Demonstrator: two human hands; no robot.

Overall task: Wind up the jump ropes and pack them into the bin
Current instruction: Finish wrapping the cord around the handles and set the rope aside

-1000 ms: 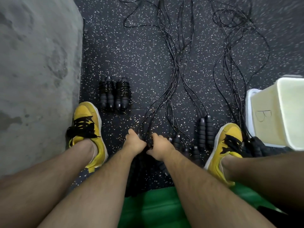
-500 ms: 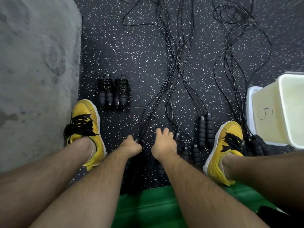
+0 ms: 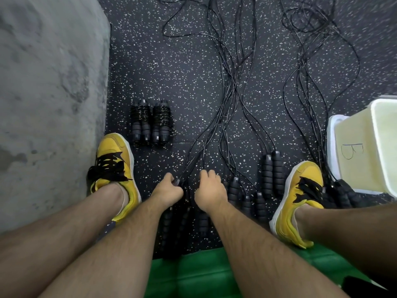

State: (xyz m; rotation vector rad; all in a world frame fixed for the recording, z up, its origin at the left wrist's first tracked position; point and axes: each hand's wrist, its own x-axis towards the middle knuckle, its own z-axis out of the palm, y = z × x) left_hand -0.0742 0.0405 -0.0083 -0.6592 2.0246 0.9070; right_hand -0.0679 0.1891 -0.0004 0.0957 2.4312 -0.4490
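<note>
Several black jump ropes lie unwound on the speckled floor, their foam handles lined up between my feet. My left hand grips the top end of one handle, where its cord comes out. My right hand is beside it, fingers curled down over another handle whose lower end shows under my wrist. Two wound-up ropes lie side by side at the left. The cream bin, marked with a letter, stands at the right.
My yellow shoes flank the handles. A second tangle of cords runs to more handles beside the bin, which sits on a white lid. Grey concrete borders the left; a green mat lies under me.
My right hand stretched its fingers forward over the handles, then curled them down. My left hand kept its grip on a handle and shifted slightly.
</note>
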